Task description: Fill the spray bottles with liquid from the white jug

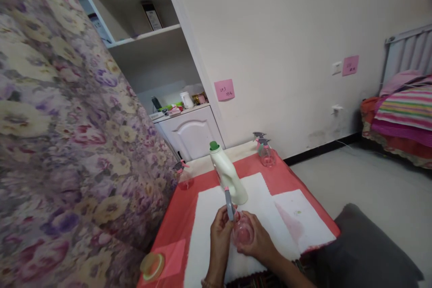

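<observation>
Near the front of the red-covered table, my right hand (257, 239) wraps round a clear pinkish spray bottle (243, 233). My left hand (221, 229) is closed on the grey and pink spray head (229, 202) at the bottle's neck. The trigger end points up and away from me. Whether the head is fully seated on the neck is hard to tell. Just beyond my hands a pale green jug (229, 175) with a green cap (213, 146) stands on a white cloth (256, 189).
One spray bottle (185, 179) stands at the table's back left, others (268, 157) at the back right. A stained white cloth (303, 220) lies right; a round yellowish container (151, 266) sits front left. Floral curtain (84, 144) hangs left.
</observation>
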Tool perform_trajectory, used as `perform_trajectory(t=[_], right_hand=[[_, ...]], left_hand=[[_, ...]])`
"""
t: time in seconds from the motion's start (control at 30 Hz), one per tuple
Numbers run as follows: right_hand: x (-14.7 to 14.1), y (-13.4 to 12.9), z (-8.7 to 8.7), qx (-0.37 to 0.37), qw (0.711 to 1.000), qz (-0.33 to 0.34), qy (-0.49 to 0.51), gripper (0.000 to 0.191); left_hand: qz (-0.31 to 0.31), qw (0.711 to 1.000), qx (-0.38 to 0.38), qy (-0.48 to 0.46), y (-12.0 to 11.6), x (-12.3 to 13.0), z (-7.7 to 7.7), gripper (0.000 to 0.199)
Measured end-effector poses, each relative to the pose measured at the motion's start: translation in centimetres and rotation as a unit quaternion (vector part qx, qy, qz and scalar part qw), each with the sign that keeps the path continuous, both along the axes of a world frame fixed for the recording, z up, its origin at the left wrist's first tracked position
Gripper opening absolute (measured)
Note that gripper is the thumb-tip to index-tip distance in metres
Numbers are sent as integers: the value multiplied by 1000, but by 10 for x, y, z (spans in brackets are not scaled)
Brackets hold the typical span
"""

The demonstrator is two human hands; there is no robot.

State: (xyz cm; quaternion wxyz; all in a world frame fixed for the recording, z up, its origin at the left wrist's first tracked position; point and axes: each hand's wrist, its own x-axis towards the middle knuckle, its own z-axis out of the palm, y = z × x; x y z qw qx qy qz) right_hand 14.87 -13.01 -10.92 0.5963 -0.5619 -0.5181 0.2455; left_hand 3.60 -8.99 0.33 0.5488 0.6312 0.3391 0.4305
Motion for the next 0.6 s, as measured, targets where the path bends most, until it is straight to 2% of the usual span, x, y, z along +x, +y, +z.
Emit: perform_trajectory(t=[0.17, 0.4, 0.6], right_hand=[[1, -2, 2, 3, 1000, 4, 0, 92], [0, -6, 12, 4, 1000, -6, 3, 84], [0, -5, 11, -10, 1000, 10, 27, 88]], left_hand=[[-11, 1000, 9, -10, 2, 1, -6, 29], [-17, 998, 54, 39, 1, -2, -6, 28], [-18, 995, 79, 56, 3, -3, -11, 26]])
